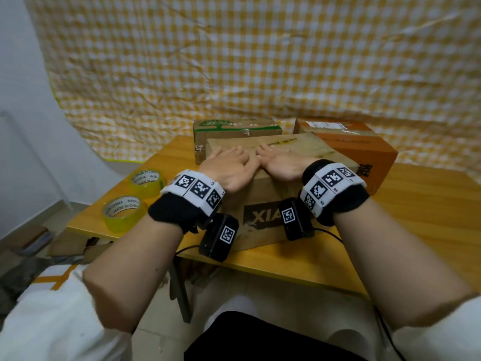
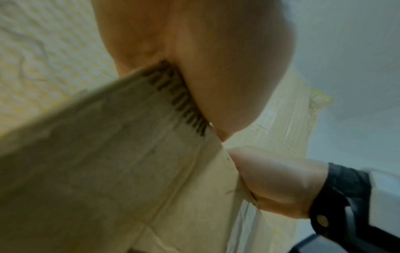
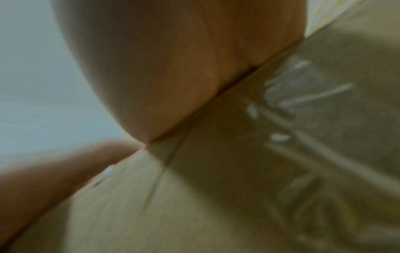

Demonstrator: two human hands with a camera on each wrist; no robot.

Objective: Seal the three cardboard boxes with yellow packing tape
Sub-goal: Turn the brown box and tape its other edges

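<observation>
Both hands [image 1: 256, 166] press box [image 1: 299, 147].

yellow tape rolls [image 1: 122, 212], brown boxes [image 1: 263, 204] (one orange [image 1: 364, 149]), yellow-white gingham cloth [image 1: 260, 61]

Behind your wooden table [image 1: 416, 204] hangs a wrinkled yellow checked cloth [image 1: 260, 61]; left of it you see a white wall [image 1: 23, 100] and pale floor tiles [image 1: 161, 334] below.

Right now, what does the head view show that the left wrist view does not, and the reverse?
Only the head view: two yellow tape rolls on the wooden table, and two more boxes behind.
Only the left wrist view: the front box's cut corrugated edge, close up.
Both: left hand and right hand lying flat on the front box.
</observation>
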